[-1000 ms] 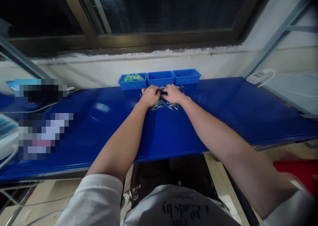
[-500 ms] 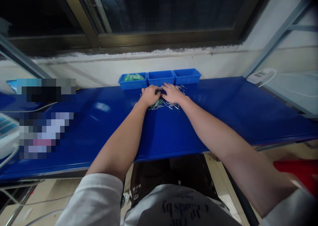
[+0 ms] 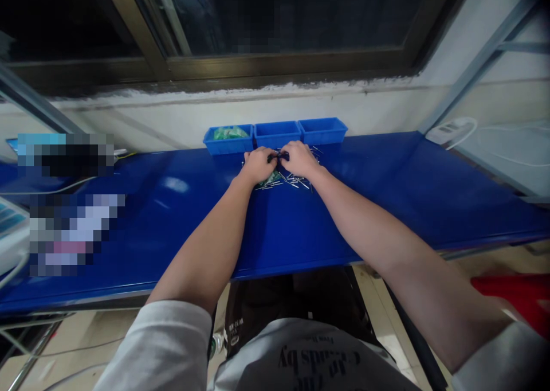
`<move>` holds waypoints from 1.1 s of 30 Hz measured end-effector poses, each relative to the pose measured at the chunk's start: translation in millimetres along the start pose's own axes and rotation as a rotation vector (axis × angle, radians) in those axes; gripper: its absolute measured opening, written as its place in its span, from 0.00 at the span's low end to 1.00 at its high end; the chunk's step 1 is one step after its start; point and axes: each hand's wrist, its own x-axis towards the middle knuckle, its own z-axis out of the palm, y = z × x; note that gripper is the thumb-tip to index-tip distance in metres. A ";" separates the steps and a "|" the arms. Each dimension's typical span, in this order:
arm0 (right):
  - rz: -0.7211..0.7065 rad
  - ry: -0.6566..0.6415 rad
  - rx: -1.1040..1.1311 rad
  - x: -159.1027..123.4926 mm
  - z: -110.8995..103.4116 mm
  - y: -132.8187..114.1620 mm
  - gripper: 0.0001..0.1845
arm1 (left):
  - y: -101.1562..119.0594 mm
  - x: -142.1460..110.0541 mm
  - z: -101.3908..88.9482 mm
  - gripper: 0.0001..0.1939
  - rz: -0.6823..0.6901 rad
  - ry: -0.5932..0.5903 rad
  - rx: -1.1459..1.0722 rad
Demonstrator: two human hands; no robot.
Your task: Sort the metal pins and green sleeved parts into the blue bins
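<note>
Both my hands are at a spread of thin silver pins, like nails or rivets (image 3: 296, 181), on the blue tabletop. My left hand (image 3: 259, 166) curls over the left side of the pile, beside a small green packet (image 3: 271, 177) partly under it. On the right side, my right hand (image 3: 299, 159) has its fingers bent inward, thumb towards the left hand. Both hands look closed, with their fingertips down among the pins. What they hold, if anything, is too small and hidden to make out.
Behind the hands stand three blue bins: the left bin (image 3: 230, 146) holds green packets, beside a middle bin (image 3: 277, 132) and a right bin (image 3: 323, 131). Blurred-out items and a cable lie at the left. A white device (image 3: 449, 132) with a cord sits at the right rear.
My right hand's fingers were stretched forward over the pins and are now curled in. My left hand has hardly moved.
</note>
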 end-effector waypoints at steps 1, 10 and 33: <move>0.010 0.013 0.000 0.2 0.5 0.4 0.23 | 0.0 0.1 0.1 0.15 -0.001 -0.001 0.001; 0.011 -0.069 0.056 2.6 2.1 3.9 0.18 | -0.4 0.3 -0.5 0.14 0.000 -0.011 -0.001; 0.004 0.131 0.242 3.6 -9.4 4.0 0.23 | 1.7 0.0 -9.4 0.14 0.129 0.002 -0.029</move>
